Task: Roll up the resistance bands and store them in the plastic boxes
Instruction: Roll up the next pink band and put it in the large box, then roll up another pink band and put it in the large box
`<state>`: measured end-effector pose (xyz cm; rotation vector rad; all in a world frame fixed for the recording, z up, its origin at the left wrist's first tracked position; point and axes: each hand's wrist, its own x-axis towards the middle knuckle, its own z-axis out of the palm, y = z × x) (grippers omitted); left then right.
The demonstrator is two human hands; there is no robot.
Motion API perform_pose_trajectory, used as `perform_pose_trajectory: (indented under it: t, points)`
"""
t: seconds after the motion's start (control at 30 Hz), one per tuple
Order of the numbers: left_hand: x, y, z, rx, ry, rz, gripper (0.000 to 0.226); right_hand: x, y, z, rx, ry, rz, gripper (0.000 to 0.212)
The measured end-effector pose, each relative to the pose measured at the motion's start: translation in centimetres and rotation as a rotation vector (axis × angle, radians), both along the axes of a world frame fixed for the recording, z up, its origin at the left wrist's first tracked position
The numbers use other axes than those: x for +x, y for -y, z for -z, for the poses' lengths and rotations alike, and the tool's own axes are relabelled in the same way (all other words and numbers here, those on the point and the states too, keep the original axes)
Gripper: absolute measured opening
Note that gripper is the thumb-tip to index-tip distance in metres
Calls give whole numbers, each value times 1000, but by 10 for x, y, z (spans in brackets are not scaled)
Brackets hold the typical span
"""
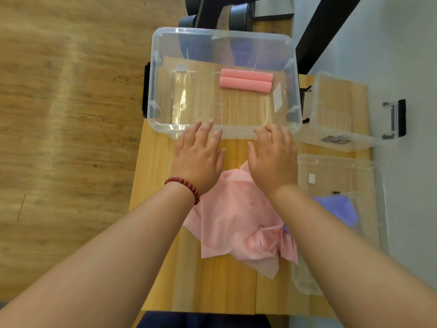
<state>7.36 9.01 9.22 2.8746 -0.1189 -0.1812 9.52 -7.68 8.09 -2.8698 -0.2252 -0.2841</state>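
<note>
A clear plastic box (156,74) stands at the far end of the narrow wooden table (156,185). Two rolled pink bands (246,80) lie side by side inside it, toward its back right. My left hand (199,159), with a red bead bracelet on the wrist, and my right hand (274,157) are both flat with fingers spread, fingertips at the box's near rim. Loose pink bands (234,223) lie crumpled on the table under my wrists. A purple band (340,209) lies in another clear box (376,200) to my right.
A box lid with a black latch (399,118) lies at the right, beyond the purple band's box. A dark stand (224,13) rises behind the big box. Wooden floor (66,114) lies to the left and a grey wall to the right.
</note>
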Motion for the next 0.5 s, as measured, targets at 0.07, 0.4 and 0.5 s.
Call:
perform_pose_trajectory:
  t: [0.07,0.4,0.5]
  points:
    - [-21,-1,2,-7,-5,40,55,-22,-4,2,4,-41,24,39]
    - [-110,6,32,24,-199,159,54,-121,2,37,-89,-264,99,39]
    - [-116,16,45,-18,-196,154,53,-133,13,55,-69,-290,104,41]
